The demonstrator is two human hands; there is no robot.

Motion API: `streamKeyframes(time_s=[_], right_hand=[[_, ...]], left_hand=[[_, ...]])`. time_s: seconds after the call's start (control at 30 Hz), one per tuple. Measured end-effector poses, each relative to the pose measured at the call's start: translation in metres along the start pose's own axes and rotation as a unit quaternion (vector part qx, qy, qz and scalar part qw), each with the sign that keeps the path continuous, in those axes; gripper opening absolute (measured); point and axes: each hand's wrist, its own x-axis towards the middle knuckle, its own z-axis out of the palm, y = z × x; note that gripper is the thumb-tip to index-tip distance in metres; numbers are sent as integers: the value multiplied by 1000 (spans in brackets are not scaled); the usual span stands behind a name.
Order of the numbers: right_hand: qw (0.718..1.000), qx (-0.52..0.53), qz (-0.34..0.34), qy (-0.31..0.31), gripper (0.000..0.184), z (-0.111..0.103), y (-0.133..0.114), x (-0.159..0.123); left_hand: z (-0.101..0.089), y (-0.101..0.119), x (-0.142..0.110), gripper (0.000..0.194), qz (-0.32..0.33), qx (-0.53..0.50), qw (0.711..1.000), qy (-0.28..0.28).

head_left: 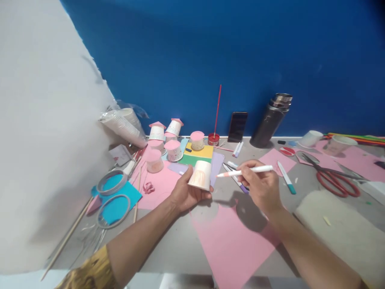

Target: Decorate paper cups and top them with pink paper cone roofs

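Observation:
My left hand (188, 190) holds a white paper cup (201, 173) upside down, with the fingers under its rim and the thumb at its side. A pale orange shape is coloured on the cup's side. In my right hand (261, 184) is a white marker (245, 171), gripped like a pen. Its orange tip points left toward the cup, a small gap away from it. Below both hands lies a cut sheet of pink paper (234, 241).
Several decorated cups with pink paper tops (173, 149) stand at back left, by bagged paper cups (122, 125). A phone (238, 126) and dark flask (270, 120) lean on the blue wall. Red-handled scissors (333, 182) lie right. Tape rolls (113, 212) are left.

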Motion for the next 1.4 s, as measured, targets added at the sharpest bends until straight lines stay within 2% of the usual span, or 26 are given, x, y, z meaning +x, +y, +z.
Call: streamKeyframes(time_s=[0.13,0.23,0.33,0.47,0.6,1.0,1.4], right_hand=[[1000,-13,6,-7,25,4,6,-4],[1000,-16,7,-2,23,7,6,-5],[998,-55,-26,-2,19,9,3,-9],[987,-136,-83,-8,13,10,0,-16],[974,-181,-133,-26,10,10,0,-19],[948,-230,-214,-42,6,11,-6,-18],[938,-249,-235,-48,5,13,-5,-16]], left_hand=[[0,1,1,67,1,-6,999,35],[1,2,1,69,10,-7,999,30],[1,2,-1,69,29,-11,999,20],[1,2,-4,55,27,-18,999,16],[2,1,-6,47,26,-24,999,-10],[2,-7,-6,34,34,28,999,-24],[3,-8,-6,30,35,34,999,11]])
